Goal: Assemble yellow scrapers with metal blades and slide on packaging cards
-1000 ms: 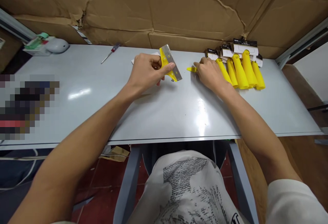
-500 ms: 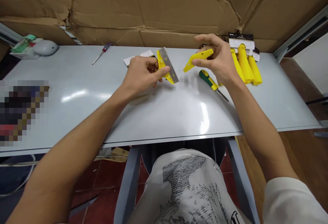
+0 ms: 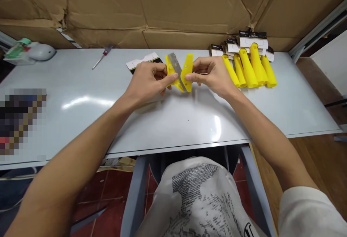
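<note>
Left grip (image 3: 145, 81) pinches a bladed piece (image 3: 176, 66), right grip (image 3: 217, 76) a yellow plate (image 3: 187, 66), both pieces partly covered.

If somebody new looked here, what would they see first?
Probably the bright yellow piece with a metal strip in the left hand, mid-picture, and the other yellow piece in the right hand. Next, perhaps, the yellow tubes bunched right of that hand on the shiny table.

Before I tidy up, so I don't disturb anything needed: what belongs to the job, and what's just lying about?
Job:
held blade
yellow backing
yellow plate
yellow tubes, probably, by colour

Lying about, apparently:
screwdriver
card
white rounded thing
</note>
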Available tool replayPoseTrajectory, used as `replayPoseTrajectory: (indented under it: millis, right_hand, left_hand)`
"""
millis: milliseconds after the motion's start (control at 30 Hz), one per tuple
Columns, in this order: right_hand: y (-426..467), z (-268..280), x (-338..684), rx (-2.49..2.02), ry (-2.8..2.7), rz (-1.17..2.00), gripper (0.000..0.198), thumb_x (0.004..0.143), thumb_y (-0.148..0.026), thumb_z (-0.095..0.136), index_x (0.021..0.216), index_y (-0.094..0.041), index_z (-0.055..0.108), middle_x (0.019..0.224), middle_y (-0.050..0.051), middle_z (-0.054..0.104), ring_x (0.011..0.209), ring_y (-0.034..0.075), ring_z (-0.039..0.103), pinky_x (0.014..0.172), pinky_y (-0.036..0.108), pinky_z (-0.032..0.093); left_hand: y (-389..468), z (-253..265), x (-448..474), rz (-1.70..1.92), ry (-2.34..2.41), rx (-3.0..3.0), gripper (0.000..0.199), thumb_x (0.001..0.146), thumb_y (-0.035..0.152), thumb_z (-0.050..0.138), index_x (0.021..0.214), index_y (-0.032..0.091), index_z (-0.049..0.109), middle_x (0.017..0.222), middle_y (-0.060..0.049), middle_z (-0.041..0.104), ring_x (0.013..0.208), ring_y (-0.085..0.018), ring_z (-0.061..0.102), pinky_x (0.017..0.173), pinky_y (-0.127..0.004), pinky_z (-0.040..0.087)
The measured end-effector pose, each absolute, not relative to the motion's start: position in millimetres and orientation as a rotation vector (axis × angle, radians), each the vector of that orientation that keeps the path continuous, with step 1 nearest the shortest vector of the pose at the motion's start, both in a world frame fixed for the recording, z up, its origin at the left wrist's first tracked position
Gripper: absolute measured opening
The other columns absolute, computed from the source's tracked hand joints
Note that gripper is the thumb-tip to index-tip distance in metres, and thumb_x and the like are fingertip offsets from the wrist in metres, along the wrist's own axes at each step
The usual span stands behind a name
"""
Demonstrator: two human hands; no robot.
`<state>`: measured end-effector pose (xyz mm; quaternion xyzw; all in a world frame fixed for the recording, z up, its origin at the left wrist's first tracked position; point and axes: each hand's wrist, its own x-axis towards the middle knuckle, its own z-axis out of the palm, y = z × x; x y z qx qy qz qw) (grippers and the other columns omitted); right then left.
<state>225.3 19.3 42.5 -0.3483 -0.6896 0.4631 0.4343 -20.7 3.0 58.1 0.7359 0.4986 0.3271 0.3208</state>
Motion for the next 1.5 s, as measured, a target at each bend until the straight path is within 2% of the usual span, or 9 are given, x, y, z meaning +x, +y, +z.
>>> replayPoseTrajectory:
  millis: [333, 533, 733, 833, 1000, 1133, 1200, 1333, 1500]
  right_hand:
    - [19, 28, 212, -0.908, -1.802, 0.972, 0.053, 0.08, -0.067, 0.093, 0.085, -0.016, 0.077, 0.084, 0.004, 0.076, 0.079, 0.017, 0.064, 0.073, 0.03, 0.051]
    - [18, 24, 210, -0.887, -1.862, 0.782, 0.065, 0.084, -0.083, 0.084, 0.085, -0.019, 0.07, 0.081, 0.002, 0.074, 0.074, 0.016, 0.063, 0.075, 0.033, 0.051]
    - [13, 17, 201, -0.897, -1.798, 0.69, 0.067, 0.09, -0.085, 0.079, 0.117, -0.025, 0.062, 0.073, -0.006, 0.067, 0.065, 0.015, 0.061, 0.071, 0.031, 0.052]
    - [12, 16, 196, -0.877, -1.788, 0.651, 0.068, 0.094, -0.087, 0.073, 0.116, -0.023, 0.064, 0.072, -0.005, 0.067, 0.064, 0.014, 0.06, 0.07, 0.032, 0.052]
    - [19, 24, 209, -0.972, -1.733, 0.598, 0.047, 0.111, -0.069, 0.062, 0.112, -0.023, 0.07, 0.074, -0.002, 0.072, 0.063, 0.016, 0.063, 0.074, 0.033, 0.054]
    - [25, 23, 221, -1.05, -2.0, 0.417, 0.016, 0.111, -0.029, 0.066, 0.107, -0.021, 0.079, 0.094, 0.006, 0.081, 0.079, 0.02, 0.071, 0.085, 0.037, 0.057]
    - [26, 20, 217, -1.05, -2.239, 0.288, 0.02, 0.108, -0.017, 0.066, 0.118, -0.02, 0.083, 0.116, 0.011, 0.082, 0.099, 0.026, 0.074, 0.091, 0.041, 0.058]
    - [24, 16, 196, -1.067, -2.55, 0.018, 0.037, 0.115, -0.016, 0.05, 0.137, -0.02, 0.08, 0.139, 0.016, 0.077, 0.136, 0.036, 0.064, 0.103, 0.051, 0.055]
    - [26, 13, 186, -0.948, -2.67, -0.05, 0.047, 0.116, -0.012, 0.045, 0.153, -0.023, 0.072, 0.155, 0.012, 0.073, 0.147, 0.038, 0.053, 0.112, 0.057, 0.048]
  left_hand:
    - [8, 56, -21, 0.792, 1.165, 2.056, 0.044, 0.1, 0.057, 0.062, 0.075, 0.021, 0.065, 0.069, 0.0, 0.068, 0.052, -0.013, 0.056, 0.057, -0.031, 0.041]
    - [11, 53, -23, 0.78, 1.094, 2.097, 0.055, 0.102, 0.07, 0.065, 0.075, 0.022, 0.063, 0.062, 0.001, 0.063, 0.054, -0.015, 0.058, 0.057, -0.031, 0.04]
    - [13, 50, -26, 0.837, 1.062, 2.199, 0.063, 0.109, 0.071, 0.058, 0.067, 0.023, 0.06, 0.059, 0.0, 0.064, 0.051, -0.014, 0.056, 0.054, -0.031, 0.039]
    - [14, 51, -27, 0.829, 1.032, 2.163, 0.066, 0.106, 0.08, 0.062, 0.071, 0.024, 0.064, 0.062, -0.002, 0.066, 0.053, -0.015, 0.057, 0.053, -0.032, 0.04]
    - [18, 60, -32, 0.861, 1.033, 2.02, 0.066, 0.095, 0.088, 0.071, 0.076, 0.025, 0.072, 0.069, -0.001, 0.071, 0.054, -0.013, 0.058, 0.053, -0.033, 0.045]
    - [19, 70, -38, 0.863, 1.136, 1.999, 0.061, 0.098, 0.087, 0.063, 0.088, 0.028, 0.071, 0.075, 0.001, 0.076, 0.059, -0.011, 0.056, 0.059, -0.031, 0.048]
    - [20, 71, -40, 0.879, 1.195, 1.997, 0.062, 0.096, 0.089, 0.061, 0.086, 0.029, 0.07, 0.074, 0.001, 0.077, 0.059, -0.011, 0.056, 0.058, -0.031, 0.047]
    - [23, 68, -42, 0.952, 1.264, 1.967, 0.06, 0.094, 0.088, 0.066, 0.079, 0.03, 0.07, 0.071, 0.001, 0.076, 0.057, -0.011, 0.057, 0.058, -0.033, 0.045]
    - [26, 67, -47, 1.051, 1.288, 1.908, 0.055, 0.096, 0.081, 0.069, 0.075, 0.03, 0.066, 0.077, 0.001, 0.077, 0.056, -0.009, 0.057, 0.059, -0.033, 0.044]
